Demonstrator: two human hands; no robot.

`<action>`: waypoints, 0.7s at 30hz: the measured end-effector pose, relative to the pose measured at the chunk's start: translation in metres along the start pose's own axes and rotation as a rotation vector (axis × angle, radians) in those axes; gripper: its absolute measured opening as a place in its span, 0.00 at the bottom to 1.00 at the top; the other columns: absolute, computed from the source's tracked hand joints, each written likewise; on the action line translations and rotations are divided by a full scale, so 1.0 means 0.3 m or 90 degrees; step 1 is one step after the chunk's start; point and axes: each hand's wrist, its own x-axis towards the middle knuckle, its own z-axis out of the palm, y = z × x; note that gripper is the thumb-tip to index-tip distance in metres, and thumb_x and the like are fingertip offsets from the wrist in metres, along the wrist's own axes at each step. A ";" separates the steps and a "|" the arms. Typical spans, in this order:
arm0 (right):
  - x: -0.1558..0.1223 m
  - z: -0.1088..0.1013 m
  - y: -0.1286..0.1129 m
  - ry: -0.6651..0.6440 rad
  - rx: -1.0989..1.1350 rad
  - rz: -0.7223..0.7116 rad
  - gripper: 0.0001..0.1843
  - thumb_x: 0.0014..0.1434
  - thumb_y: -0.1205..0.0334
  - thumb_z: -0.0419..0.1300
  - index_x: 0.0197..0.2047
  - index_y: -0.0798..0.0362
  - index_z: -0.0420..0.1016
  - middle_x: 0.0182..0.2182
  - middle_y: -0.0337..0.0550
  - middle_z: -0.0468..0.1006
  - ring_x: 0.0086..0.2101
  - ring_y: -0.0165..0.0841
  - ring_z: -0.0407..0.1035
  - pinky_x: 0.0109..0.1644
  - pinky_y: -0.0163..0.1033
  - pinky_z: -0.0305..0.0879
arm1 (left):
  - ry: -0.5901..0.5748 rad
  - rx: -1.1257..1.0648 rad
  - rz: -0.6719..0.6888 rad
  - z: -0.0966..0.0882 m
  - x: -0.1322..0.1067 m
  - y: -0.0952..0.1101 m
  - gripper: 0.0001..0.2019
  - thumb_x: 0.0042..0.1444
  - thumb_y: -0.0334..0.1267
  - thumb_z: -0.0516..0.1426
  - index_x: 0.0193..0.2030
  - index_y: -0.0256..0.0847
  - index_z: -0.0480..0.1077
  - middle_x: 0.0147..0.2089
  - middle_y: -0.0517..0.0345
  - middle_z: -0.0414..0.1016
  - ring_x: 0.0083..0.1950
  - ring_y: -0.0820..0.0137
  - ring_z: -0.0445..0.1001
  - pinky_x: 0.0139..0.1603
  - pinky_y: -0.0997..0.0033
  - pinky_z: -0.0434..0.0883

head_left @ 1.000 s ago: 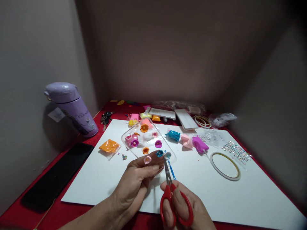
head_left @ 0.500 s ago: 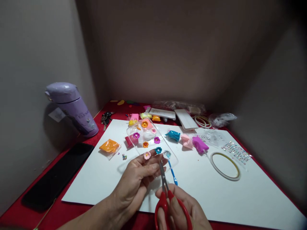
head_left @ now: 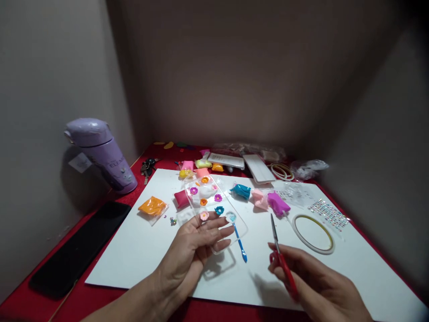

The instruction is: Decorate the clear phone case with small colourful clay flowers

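My left hand (head_left: 192,250) is closed on a clear phone case (head_left: 239,226), tilted above the white board. Small clay flowers in orange, purple, pink and teal sit on the case, among them a teal flower (head_left: 219,210) and a light pink flower (head_left: 204,216) close to my fingertips. My right hand (head_left: 318,279) grips red-handled scissors (head_left: 283,264) to the right of the case, blades pointing up and away, apart from it. A blue modelling tool (head_left: 240,246) lies on the board, partly seen through or beside the case.
On the white board (head_left: 335,286) lie an orange clay packet (head_left: 153,206), a red packet (head_left: 182,199), teal (head_left: 241,191) and purple packets (head_left: 278,203), a tape roll (head_left: 313,234) and a gem sheet (head_left: 330,214). A black phone (head_left: 80,248) and purple bottle (head_left: 105,156) stand left.
My right hand has moved the scissors to the right, away from the case and flowers. My left hand keeps hold of the case, which has shifted slightly.
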 end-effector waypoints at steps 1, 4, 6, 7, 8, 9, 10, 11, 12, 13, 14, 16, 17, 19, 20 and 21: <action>0.023 -0.024 0.017 -0.004 -0.080 -0.044 0.16 0.48 0.55 0.69 0.42 0.50 0.81 0.35 0.45 0.81 0.33 0.37 0.74 0.35 0.35 0.70 | 0.002 0.000 -0.002 0.001 0.000 0.001 0.16 0.51 0.22 0.61 0.47 0.33 0.67 0.53 0.42 0.74 0.54 0.56 0.75 0.44 0.70 0.76; 0.092 -0.071 0.077 -0.032 -0.313 -0.203 0.12 0.55 0.59 0.61 0.43 0.48 0.79 0.38 0.44 0.81 0.36 0.38 0.74 0.38 0.37 0.70 | 0.006 -0.003 -0.003 0.001 0.000 0.003 0.17 0.51 0.21 0.61 0.47 0.34 0.66 0.52 0.43 0.74 0.53 0.56 0.75 0.43 0.71 0.76; 0.125 -0.078 0.107 -0.045 -0.450 -0.256 0.11 0.59 0.61 0.55 0.42 0.49 0.77 0.34 0.43 0.79 0.32 0.36 0.73 0.35 0.38 0.68 | 0.010 -0.005 -0.003 -0.001 0.001 0.002 0.17 0.51 0.21 0.61 0.47 0.35 0.66 0.52 0.43 0.75 0.52 0.57 0.76 0.43 0.71 0.76; 0.137 -0.076 0.115 -0.045 -0.513 -0.277 0.11 0.60 0.62 0.53 0.41 0.50 0.76 0.32 0.42 0.78 0.29 0.35 0.72 0.33 0.38 0.67 | 0.011 -0.004 -0.003 -0.002 0.002 0.001 0.17 0.51 0.21 0.61 0.46 0.35 0.66 0.51 0.43 0.75 0.51 0.57 0.77 0.43 0.71 0.76; 0.146 -0.072 0.117 -0.046 -0.571 -0.294 0.11 0.61 0.64 0.51 0.39 0.51 0.74 0.30 0.42 0.77 0.27 0.34 0.71 0.31 0.37 0.65 | 0.010 -0.002 -0.002 -0.004 0.002 0.000 0.16 0.51 0.21 0.61 0.46 0.35 0.67 0.50 0.44 0.76 0.51 0.57 0.77 0.43 0.71 0.76; 0.152 -0.065 0.112 -0.050 -0.624 -0.311 0.11 0.60 0.67 0.50 0.38 0.51 0.74 0.28 0.42 0.76 0.26 0.34 0.69 0.30 0.37 0.63 | 0.008 0.000 0.001 -0.005 0.003 -0.001 0.16 0.51 0.21 0.61 0.46 0.35 0.67 0.50 0.44 0.76 0.50 0.58 0.77 0.42 0.71 0.76; 0.157 -0.057 0.103 -0.057 -0.672 -0.325 0.11 0.59 0.69 0.50 0.37 0.51 0.73 0.27 0.41 0.75 0.25 0.33 0.69 0.29 0.37 0.61 | 0.004 0.002 0.004 -0.007 0.004 -0.003 0.16 0.50 0.20 0.61 0.45 0.35 0.68 0.49 0.45 0.77 0.50 0.58 0.77 0.42 0.71 0.76; 0.160 -0.047 0.089 -0.071 -0.715 -0.334 0.11 0.57 0.73 0.50 0.36 0.51 0.72 0.27 0.41 0.74 0.25 0.33 0.68 0.28 0.36 0.59 | -0.001 0.002 0.007 -0.008 0.005 -0.004 0.15 0.50 0.20 0.61 0.45 0.35 0.68 0.48 0.45 0.77 0.50 0.59 0.77 0.42 0.72 0.76; 0.164 -0.037 0.073 -0.087 -0.755 -0.338 0.13 0.55 0.76 0.50 0.35 0.51 0.72 0.27 0.41 0.74 0.25 0.33 0.68 0.27 0.36 0.57 | -0.006 0.001 0.010 -0.009 0.006 -0.004 0.15 0.50 0.20 0.61 0.44 0.35 0.69 0.48 0.46 0.77 0.49 0.59 0.77 0.42 0.72 0.75; 0.168 -0.027 0.056 -0.106 -0.792 -0.335 0.14 0.53 0.78 0.50 0.34 0.51 0.71 0.27 0.41 0.73 0.24 0.33 0.68 0.27 0.36 0.55 | -0.011 -0.001 0.012 -0.011 0.006 -0.005 0.14 0.51 0.20 0.61 0.43 0.35 0.69 0.47 0.47 0.77 0.49 0.60 0.78 0.42 0.72 0.75; 0.172 -0.017 0.040 -0.123 -0.824 -0.328 0.15 0.52 0.80 0.50 0.32 0.52 0.71 0.27 0.41 0.72 0.25 0.33 0.68 0.27 0.36 0.54 | -0.015 -0.004 0.014 -0.012 0.007 -0.006 0.14 0.51 0.20 0.61 0.43 0.36 0.69 0.47 0.47 0.77 0.49 0.60 0.78 0.42 0.72 0.75; 0.182 0.002 0.012 -0.153 -0.864 -0.315 0.15 0.51 0.82 0.50 0.30 0.52 0.69 0.27 0.41 0.72 0.25 0.33 0.68 0.26 0.36 0.51 | -0.020 -0.009 0.014 -0.013 0.008 -0.008 0.13 0.51 0.20 0.60 0.43 0.36 0.69 0.47 0.47 0.78 0.49 0.61 0.77 0.43 0.72 0.75; 0.188 0.010 0.001 -0.162 -0.875 -0.320 0.15 0.50 0.83 0.51 0.30 0.53 0.69 0.27 0.42 0.72 0.25 0.33 0.68 0.26 0.36 0.51 | -0.019 -0.009 0.014 -0.014 0.009 -0.008 0.13 0.51 0.20 0.60 0.43 0.35 0.69 0.47 0.47 0.78 0.49 0.61 0.78 0.43 0.72 0.75; 0.198 0.022 -0.013 -0.167 -0.889 -0.341 0.14 0.50 0.83 0.51 0.29 0.54 0.69 0.27 0.43 0.72 0.25 0.32 0.67 0.26 0.35 0.49 | -0.016 -0.008 0.016 -0.013 0.010 -0.007 0.14 0.51 0.19 0.60 0.43 0.35 0.69 0.47 0.47 0.78 0.49 0.61 0.78 0.43 0.72 0.75; 0.202 0.027 -0.018 -0.164 -0.898 -0.356 0.14 0.50 0.83 0.52 0.28 0.54 0.69 0.27 0.43 0.72 0.25 0.32 0.67 0.26 0.36 0.49 | -0.014 -0.008 0.020 -0.012 0.010 -0.006 0.14 0.51 0.19 0.60 0.43 0.35 0.69 0.47 0.47 0.78 0.49 0.61 0.78 0.43 0.72 0.75; 0.206 0.031 -0.022 -0.158 -0.909 -0.370 0.14 0.51 0.83 0.52 0.28 0.54 0.69 0.28 0.44 0.72 0.25 0.32 0.67 0.26 0.36 0.48 | -0.010 -0.009 0.024 -0.010 0.011 -0.003 0.14 0.51 0.19 0.60 0.43 0.35 0.69 0.47 0.47 0.78 0.49 0.61 0.78 0.42 0.73 0.75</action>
